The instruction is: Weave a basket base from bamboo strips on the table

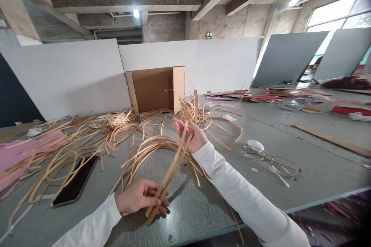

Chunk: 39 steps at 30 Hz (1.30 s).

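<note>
- Two flat tan strips (177, 162): slanting between the hands, above the table (208, 218).
- Left hand (136, 197): thumb and fingers pinching the strips near their lower ends.
- Right hand (195, 137): palm up, strips across it; cannot tell whether its fingers grip.
- Curved strip bundle (150, 144): on table, between and left of both sets of fingers.
- Woven piece (187, 111): just beyond right fingers.
- Cardboard box (155, 88): farther beyond.
- Phone (72, 187): left of left fingers.
- Eyeglasses (266, 157): right of right fingers.

Eyeglasses (268, 158) and a phone (75, 189) lie on the grey table (199, 212).
</note>
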Motion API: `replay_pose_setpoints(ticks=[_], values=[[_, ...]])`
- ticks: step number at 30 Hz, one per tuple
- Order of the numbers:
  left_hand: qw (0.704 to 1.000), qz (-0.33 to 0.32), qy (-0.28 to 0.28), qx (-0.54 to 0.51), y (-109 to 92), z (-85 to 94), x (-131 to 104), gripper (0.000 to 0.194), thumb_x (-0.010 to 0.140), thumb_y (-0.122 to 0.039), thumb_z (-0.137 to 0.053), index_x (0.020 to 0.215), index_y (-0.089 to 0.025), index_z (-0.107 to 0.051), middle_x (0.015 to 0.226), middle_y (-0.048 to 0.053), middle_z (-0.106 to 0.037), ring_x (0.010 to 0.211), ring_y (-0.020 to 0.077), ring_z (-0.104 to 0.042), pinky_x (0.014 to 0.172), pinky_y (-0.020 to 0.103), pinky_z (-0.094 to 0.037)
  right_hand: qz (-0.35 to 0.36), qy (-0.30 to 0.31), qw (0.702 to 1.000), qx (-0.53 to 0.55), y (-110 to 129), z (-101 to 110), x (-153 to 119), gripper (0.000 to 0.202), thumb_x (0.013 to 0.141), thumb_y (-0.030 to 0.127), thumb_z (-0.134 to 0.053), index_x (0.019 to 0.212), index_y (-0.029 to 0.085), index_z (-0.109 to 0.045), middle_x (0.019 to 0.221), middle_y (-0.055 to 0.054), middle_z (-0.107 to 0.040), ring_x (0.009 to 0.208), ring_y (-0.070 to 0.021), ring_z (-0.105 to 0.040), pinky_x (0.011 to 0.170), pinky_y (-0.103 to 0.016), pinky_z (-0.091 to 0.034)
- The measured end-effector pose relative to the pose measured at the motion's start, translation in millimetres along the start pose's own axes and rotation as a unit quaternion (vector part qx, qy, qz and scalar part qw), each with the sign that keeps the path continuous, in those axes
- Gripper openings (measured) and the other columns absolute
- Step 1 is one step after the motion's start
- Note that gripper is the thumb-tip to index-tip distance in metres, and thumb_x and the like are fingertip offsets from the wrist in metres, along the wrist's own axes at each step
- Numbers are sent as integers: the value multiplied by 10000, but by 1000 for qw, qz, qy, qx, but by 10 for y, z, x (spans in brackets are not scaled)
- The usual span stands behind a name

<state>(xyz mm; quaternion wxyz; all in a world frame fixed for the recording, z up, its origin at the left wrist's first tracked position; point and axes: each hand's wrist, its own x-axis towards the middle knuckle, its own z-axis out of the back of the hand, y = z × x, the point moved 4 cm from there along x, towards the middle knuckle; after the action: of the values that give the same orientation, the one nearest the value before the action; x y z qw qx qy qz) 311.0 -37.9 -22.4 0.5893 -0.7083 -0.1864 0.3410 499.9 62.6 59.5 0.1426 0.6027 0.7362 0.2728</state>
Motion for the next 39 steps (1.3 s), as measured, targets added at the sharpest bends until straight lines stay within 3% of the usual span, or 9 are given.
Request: replay_pose_setpoints(ticks=[4, 11, 16, 21, 30, 35, 39], values=[[1000, 8, 0, 10, 14, 4, 6, 386, 673, -346, -736, 973, -123, -637, 920, 140, -677, 782, 230, -664, 736, 357, -505, -2, -14, 999, 37, 7, 16, 2, 296, 912, 335, -358, 857, 144, -577, 990, -95, -663, 814, -136, -650, 676, -221, -550], [1000, 10, 13, 9, 12, 5, -1, 370, 675, -332, -734, 958, -114, -639, 903, 136, -676, 757, 222, -664, 732, 356, -504, 89, -32, 995, -11, 86, 107, 60, 219, 895, 167, -378, 922, 194, -594, 974, -21, -677, 815, -112, -652, 689, -213, -552], [998, 45, 49, -19, 22, -16, -31, 359, 657, -299, -749, 955, -126, -647, 902, 131, -679, 741, 207, -666, 667, 296, -508, 129, 19, 989, -72, 115, 84, 53, 169, 859, 166, -459, 944, 204, -600, 1100, -21, -631, 943, -131, -620, 731, -224, -544], [991, 83, 101, -31, 52, -60, -74, 351, 653, -278, -751, 955, -128, -655, 881, 126, -683, 720, 194, -668, 605, 237, -499, 163, 46, 981, -93, 96, 89, 53, 229, 798, 147, -552, 1012, 227, -565, 1073, -36, -643, 955, -157, -617, 746, -259, -537], [990, 82, 107, -26, 86, -75, -72, 337, 670, -280, -745, 958, -135, -647, 861, 111, -679, 721, 178, -667, 609, 224, -506, 125, 29, 991, -24, 156, 5, -4, 190, 850, 110, -412, 822, 193, -581, 1168, -7, -591, 984, -164, -603, 742, -263, -543], [992, 69, 101, -35, 69, -91, -64, 338, 673, -283, -746, 959, -135, -641, 816, 93, -669, 706, 175, -664, 597, 225, -505, 120, -35, 992, -19, 174, 3, -24, 268, 902, 171, -349, 704, 165, -529, 963, -65, -678, 815, -151, -657, 625, -214, -550], [992, 67, 97, -38, 60, -96, -54, 326, 671, -279, -750, 944, -140, -640, 808, 81, -663, 708, 174, -662, 610, 236, -508, 111, -102, 988, -28, 183, 116, 37, 258, 922, 251, -342, 750, 167, -515, 844, -64, -697, 686, -145, -665, 531, -212, -544]])
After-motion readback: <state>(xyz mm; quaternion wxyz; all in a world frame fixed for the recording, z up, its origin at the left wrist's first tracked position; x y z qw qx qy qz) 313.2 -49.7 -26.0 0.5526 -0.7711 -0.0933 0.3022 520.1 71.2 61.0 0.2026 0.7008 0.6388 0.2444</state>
